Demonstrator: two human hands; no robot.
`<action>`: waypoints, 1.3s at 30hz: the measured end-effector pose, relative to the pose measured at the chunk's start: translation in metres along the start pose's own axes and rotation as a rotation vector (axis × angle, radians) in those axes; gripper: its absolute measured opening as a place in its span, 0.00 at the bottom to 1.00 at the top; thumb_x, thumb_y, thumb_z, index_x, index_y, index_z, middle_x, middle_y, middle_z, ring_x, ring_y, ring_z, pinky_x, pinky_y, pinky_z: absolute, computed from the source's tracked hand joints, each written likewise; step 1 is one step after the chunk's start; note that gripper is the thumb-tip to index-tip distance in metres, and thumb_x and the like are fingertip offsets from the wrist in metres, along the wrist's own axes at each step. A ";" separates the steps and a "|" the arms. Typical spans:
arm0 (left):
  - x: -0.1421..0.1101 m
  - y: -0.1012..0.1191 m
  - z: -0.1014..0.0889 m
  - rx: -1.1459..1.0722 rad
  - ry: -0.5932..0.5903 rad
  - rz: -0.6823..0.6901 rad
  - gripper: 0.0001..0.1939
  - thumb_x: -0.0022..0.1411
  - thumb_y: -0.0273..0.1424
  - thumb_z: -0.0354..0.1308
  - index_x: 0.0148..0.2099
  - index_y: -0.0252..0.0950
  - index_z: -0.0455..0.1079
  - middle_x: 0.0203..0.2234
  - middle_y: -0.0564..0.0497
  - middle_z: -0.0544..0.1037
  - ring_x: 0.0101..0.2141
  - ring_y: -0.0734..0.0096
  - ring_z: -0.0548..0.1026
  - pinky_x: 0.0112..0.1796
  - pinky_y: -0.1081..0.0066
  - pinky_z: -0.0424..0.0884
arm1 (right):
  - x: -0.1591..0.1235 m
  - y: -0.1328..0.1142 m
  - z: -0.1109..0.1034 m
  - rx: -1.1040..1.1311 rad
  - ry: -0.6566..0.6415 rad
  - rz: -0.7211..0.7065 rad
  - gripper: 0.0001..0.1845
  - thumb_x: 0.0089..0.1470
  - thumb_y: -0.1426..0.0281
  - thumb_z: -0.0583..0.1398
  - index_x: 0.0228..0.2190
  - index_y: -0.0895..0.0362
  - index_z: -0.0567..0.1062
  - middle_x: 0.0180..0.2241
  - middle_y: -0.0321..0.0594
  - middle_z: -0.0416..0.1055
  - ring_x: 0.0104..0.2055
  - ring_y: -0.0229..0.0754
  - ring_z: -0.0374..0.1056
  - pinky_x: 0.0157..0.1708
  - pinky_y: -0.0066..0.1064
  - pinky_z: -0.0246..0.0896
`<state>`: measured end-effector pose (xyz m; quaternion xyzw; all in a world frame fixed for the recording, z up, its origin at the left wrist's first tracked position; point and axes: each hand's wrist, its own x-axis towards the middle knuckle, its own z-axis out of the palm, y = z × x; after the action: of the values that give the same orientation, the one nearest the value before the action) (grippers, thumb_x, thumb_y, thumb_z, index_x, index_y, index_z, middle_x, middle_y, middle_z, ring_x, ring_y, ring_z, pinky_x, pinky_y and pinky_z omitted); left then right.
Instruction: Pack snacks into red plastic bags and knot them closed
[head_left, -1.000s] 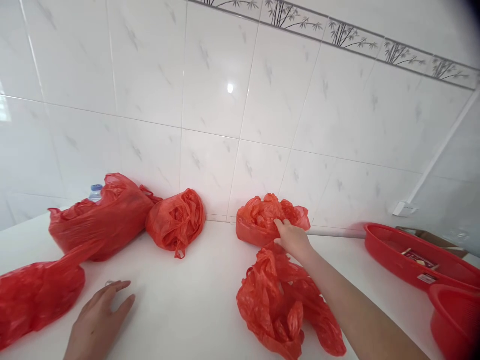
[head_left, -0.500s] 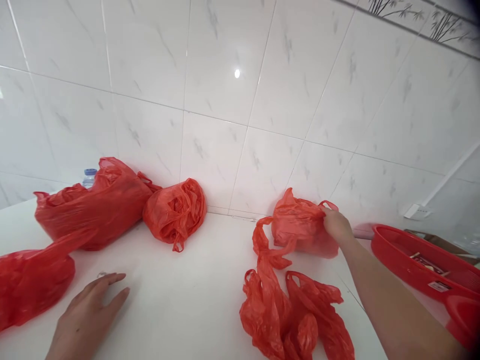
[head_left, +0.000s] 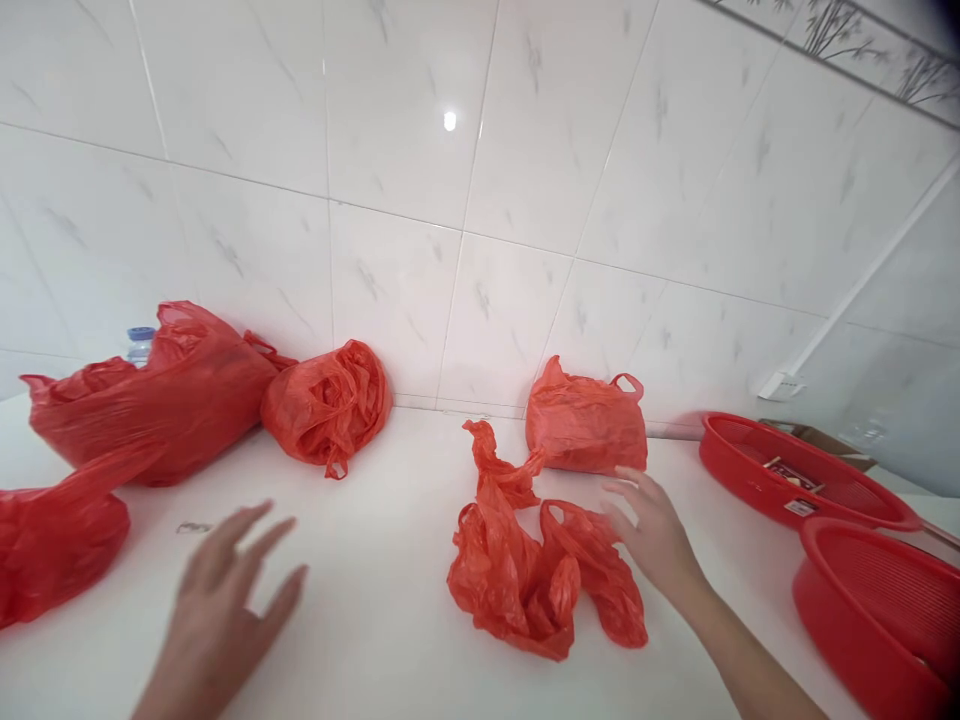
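Note:
My left hand (head_left: 232,600) hovers over the white table with its fingers spread and nothing in them. My right hand (head_left: 651,525) is open too, just right of the crumpled red plastic bags (head_left: 525,580) and in front of a filled red plastic bag (head_left: 585,420) against the wall. Whether its fingertips touch either one I cannot tell. By the wall further left sits a rounded red plastic bag bundle (head_left: 330,400), beside a large full red bag (head_left: 172,400). Another red bag (head_left: 60,550) lies at the left edge. What the bags hold is hidden.
On the right stand two red plastic baskets (head_left: 750,485), (head_left: 862,600); the far one has a small item inside. Behind the large bag shows a blue-capped bottle (head_left: 141,345). A small flat piece (head_left: 193,527) lies near my left hand. A tiled wall (head_left: 397,300) bounds the table's back.
My right hand has let go of the filled bag by the wall and come back toward me. My left hand has lifted and spread its fingers. The view has shifted to the right.

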<state>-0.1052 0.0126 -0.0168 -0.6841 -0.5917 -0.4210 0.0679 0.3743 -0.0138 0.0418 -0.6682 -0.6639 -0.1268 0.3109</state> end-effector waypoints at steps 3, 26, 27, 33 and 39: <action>-0.026 0.068 0.004 -0.010 -0.071 0.636 0.27 0.54 0.32 0.57 0.57 0.50 0.62 0.62 0.53 0.56 0.60 0.55 0.56 0.57 0.59 0.55 | -0.037 -0.017 0.004 0.105 -0.052 0.068 0.16 0.57 0.60 0.52 0.43 0.52 0.70 0.54 0.44 0.59 0.56 0.49 0.56 0.56 0.44 0.53; -0.007 0.165 0.108 -0.925 -0.585 -0.023 0.36 0.59 0.39 0.55 0.65 0.41 0.46 0.56 0.39 0.64 0.50 0.57 0.69 0.46 0.59 0.69 | -0.063 -0.074 0.056 0.907 -0.159 0.260 0.15 0.54 0.67 0.53 0.44 0.54 0.68 0.47 0.43 0.67 0.48 0.45 0.65 0.47 0.35 0.62; -0.008 0.165 0.105 -1.034 -0.671 -0.090 0.39 0.57 0.37 0.58 0.66 0.39 0.44 0.52 0.39 0.68 0.47 0.59 0.72 0.44 0.61 0.70 | -0.064 -0.084 0.060 0.887 -0.174 0.223 0.15 0.52 0.68 0.54 0.43 0.53 0.69 0.46 0.42 0.66 0.47 0.45 0.65 0.47 0.35 0.62; 0.004 0.149 0.099 -1.055 -0.674 -0.296 0.15 0.51 0.29 0.58 0.44 0.36 0.71 0.35 0.48 0.78 0.36 0.64 0.75 0.36 0.69 0.69 | -0.051 -0.112 0.086 0.796 -0.146 0.310 0.20 0.44 0.75 0.53 0.42 0.53 0.66 0.41 0.39 0.69 0.40 0.43 0.67 0.39 0.34 0.64; 0.016 0.118 0.087 -0.870 -0.425 -0.390 0.11 0.56 0.38 0.54 0.28 0.37 0.67 0.15 0.58 0.66 0.20 0.76 0.62 0.23 0.76 0.58 | -0.025 -0.089 0.090 0.827 0.057 0.602 0.12 0.42 0.70 0.56 0.33 0.55 0.70 0.33 0.38 0.71 0.32 0.41 0.66 0.29 0.29 0.62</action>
<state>0.0394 0.0421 -0.0138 -0.5963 -0.4792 -0.4848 -0.4241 0.2640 0.0117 -0.0206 -0.6471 -0.4280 0.2234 0.5901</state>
